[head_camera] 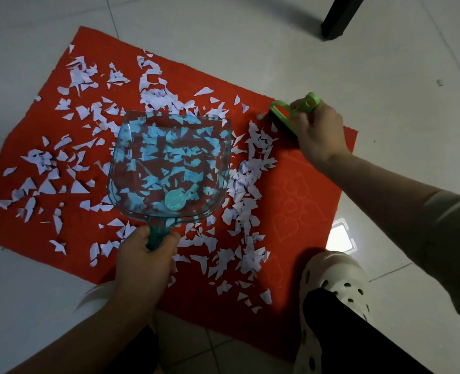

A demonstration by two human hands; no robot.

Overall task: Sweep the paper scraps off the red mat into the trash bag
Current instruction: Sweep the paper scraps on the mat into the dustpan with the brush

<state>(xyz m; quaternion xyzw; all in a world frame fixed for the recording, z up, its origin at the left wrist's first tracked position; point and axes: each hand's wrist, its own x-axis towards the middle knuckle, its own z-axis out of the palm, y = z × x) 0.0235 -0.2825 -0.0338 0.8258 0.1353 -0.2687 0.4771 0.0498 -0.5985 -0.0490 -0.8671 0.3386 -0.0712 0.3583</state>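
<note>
Gripping dustpan (113, 168), left hand (145, 263), right hand (318, 133) covering green brush (282, 110) (partly hidden)

Floor's all glossy pale tile (358, 76) with thin grout lines (112, 14) running across it. A dark furniture leg (340, 17) pokes in at 1 o'clock, with a soft shadow (277, 14) beside it. Around 4 o'clock a bright square glare (340, 237) bounces off the tile. Pretty dim overall.
</note>
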